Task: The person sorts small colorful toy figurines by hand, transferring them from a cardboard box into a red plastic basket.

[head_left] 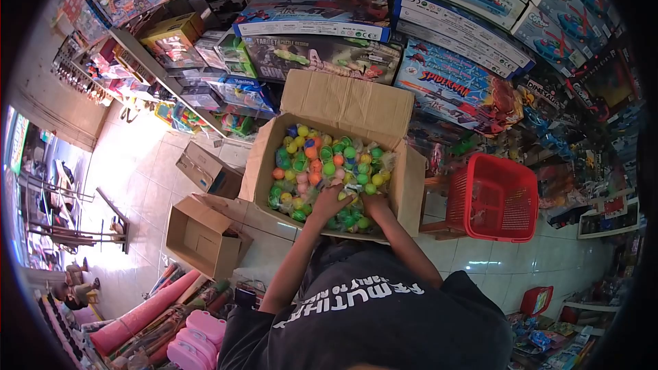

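A large open cardboard box (267, 157) stands in front of my body with its flaps spread out. Bagged toys with small coloured balls (329, 168), green, yellow, orange and blue, fill it. Both hands reach in over the near side. My left hand (330, 201) rests on the toys near the middle, its fingers bent and partly among the bags. Just to its right, my right hand (374, 203) is pushed down between the bags, and its fingertips are hidden. Whether either hand grips a bag cannot be made out.
A red plastic basket (502, 227) stands on the right. Two smaller cardboard boxes (199, 229) lie on the tiled floor to the left. Shelves of boxed toys (322, 58) rise behind. Pink rolls (140, 315) lie at the lower left; a person (75, 288) is farther left.
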`<state>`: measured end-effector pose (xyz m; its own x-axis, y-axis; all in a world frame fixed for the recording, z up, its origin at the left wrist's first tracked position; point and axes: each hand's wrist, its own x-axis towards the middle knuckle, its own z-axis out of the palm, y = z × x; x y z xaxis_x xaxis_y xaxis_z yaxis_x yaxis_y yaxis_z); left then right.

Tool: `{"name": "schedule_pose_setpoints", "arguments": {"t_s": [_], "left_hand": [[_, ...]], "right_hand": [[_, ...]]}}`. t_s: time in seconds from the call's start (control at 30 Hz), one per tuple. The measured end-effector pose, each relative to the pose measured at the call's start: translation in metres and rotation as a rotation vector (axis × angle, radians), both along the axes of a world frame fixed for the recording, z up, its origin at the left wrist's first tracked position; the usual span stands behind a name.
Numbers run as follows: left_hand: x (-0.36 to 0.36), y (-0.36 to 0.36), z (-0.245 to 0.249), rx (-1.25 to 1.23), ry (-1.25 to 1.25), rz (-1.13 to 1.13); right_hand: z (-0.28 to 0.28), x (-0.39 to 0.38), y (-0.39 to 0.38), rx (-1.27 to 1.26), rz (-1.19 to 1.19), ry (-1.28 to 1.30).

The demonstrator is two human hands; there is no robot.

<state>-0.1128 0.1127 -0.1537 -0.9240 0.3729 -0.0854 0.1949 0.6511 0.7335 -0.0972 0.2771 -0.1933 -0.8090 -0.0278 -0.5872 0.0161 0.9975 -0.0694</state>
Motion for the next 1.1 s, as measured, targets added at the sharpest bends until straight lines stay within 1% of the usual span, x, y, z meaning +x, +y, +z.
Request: {"name": "schedule_pose_setpoints", "arguments": {"t_s": [0.1, 0.17, 0.2, 0.27, 0.3, 0.37, 0.4, 0.47, 0.5, 0.57, 0.67, 0.7, 0.77, 0.8, 0.87, 0.9, 0.97, 1.0, 1.07, 1.1], "left_hand": [[0.0, 0.001, 0.002, -0.004, 0.012, -0.015], [0.0, 0.001, 0.002, -0.011, 0.004, -0.01], [0.0, 0.001, 0.001, -0.009, 0.004, -0.021], [-0.001, 0.001, 0.0, -0.002, 0.036, -0.001], [-0.001, 0.001, 0.001, 0.003, 0.036, -0.018], [-0.001, 0.001, 0.003, 0.027, -0.047, -0.001], [-0.001, 0.001, 0.0, 0.034, -0.047, -0.008], [-0.002, -0.002, -0.004, 0.041, -0.013, 0.019], [-0.002, -0.003, -0.002, 0.043, -0.01, 0.019], [-0.001, -0.004, 0.001, 0.052, -0.056, 0.054], [-0.002, -0.006, 0.002, 0.047, -0.053, 0.076], [-0.001, -0.006, 0.0, 0.049, -0.052, 0.066], [-0.003, -0.007, -0.004, 0.13, -0.017, 0.107], [-0.005, -0.008, 0.0, 0.13, -0.014, 0.097], [-0.005, -0.009, 0.005, 0.231, -0.021, 0.133], [-0.005, -0.009, 0.002, 0.23, -0.029, 0.12], [-0.006, -0.01, -0.006, 0.441, 0.012, 0.156], [-0.004, -0.011, -0.006, 0.437, 0.007, 0.143], [0.0, -0.014, -0.007, 0.575, -0.135, 0.191], [0.003, -0.015, -0.002, 0.571, -0.143, 0.18]], "right_hand": [[0.008, 0.0, 0.0, -0.039, 0.021, -0.054], [0.006, -0.001, 0.0, -0.052, 0.073, 0.005], [-0.001, -0.002, 0.001, -0.049, 0.062, 0.006], [-0.02, -0.005, 0.002, -0.18, -0.022, 0.074], [-0.018, -0.004, 0.002, -0.174, -0.039, 0.075], [-0.014, -0.004, 0.003, -0.185, -0.013, 0.097], [-0.016, -0.003, 0.006, -0.177, -0.02, 0.098], [-0.019, -0.006, 0.009, -0.24, 0.001, 0.167], [-0.013, -0.005, 0.007, -0.238, 0.002, 0.171], [-0.001, 0.0, 0.004, -0.317, -0.089, 0.344], [-0.008, 0.006, 0.006, -0.276, -0.047, 0.307], [-0.002, 0.012, 0.004, -0.273, -0.056, 0.309], [0.017, 0.022, -0.002, -0.333, -0.154, 0.33], [0.018, 0.025, -0.003, -0.332, -0.163, 0.335], [0.019, 0.037, -0.002, -0.493, -0.226, 0.54], [0.024, 0.044, -0.002, -0.49, -0.241, 0.538], [0.036, 0.05, -0.001, -0.632, -0.309, 0.597], [0.036, 0.052, 0.0, -0.631, -0.323, 0.599], [0.037, 0.057, 0.003, -0.858, -0.381, 0.521], [0.038, 0.059, 0.002, -0.857, -0.396, 0.521]]}}
